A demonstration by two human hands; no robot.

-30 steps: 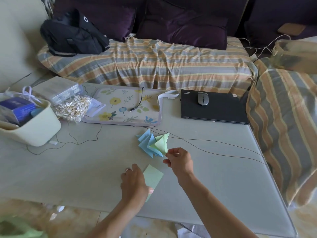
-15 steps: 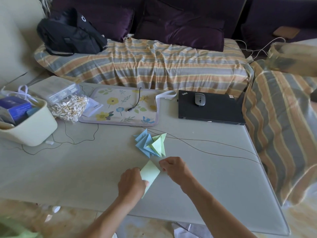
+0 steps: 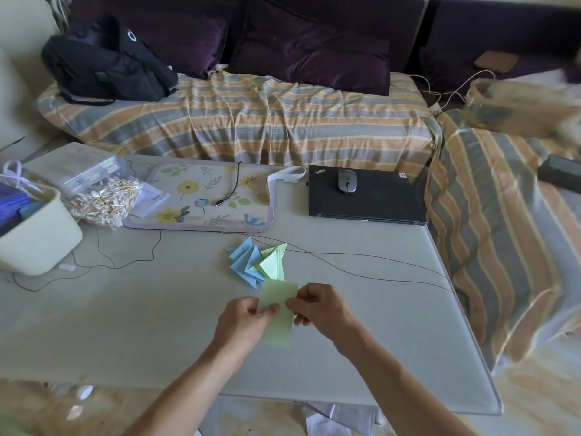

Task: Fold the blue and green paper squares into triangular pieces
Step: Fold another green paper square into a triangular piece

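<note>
1. Here, at my nine o'clock, I see a cream tub [image 3: 37, 237] on the grey table [image 3: 125, 325]; just beside it lies a bag of cotton swabs [image 3: 105, 199], touching the floral mat [image 3: 201, 196] at eleven.
2. At centre my left hand [image 3: 243, 322] pinches the left edge of the green paper [image 3: 278, 313], thumb on top; the sheet is tilted, its far edge toward twelve.
3. Just beyond it, at twelve, sit the blue folded triangles [image 3: 243, 262] and the green folded triangles [image 3: 273, 262], touching each other.
4. My right hand [image 3: 317, 306] grips the sheet's right edge, fingers curled under.
5. At one o'clock a closed black laptop [image 3: 377, 199] carries a grey mouse [image 3: 346, 181]; a thin black cable [image 3: 361, 262] crosses the table at two.
</note>
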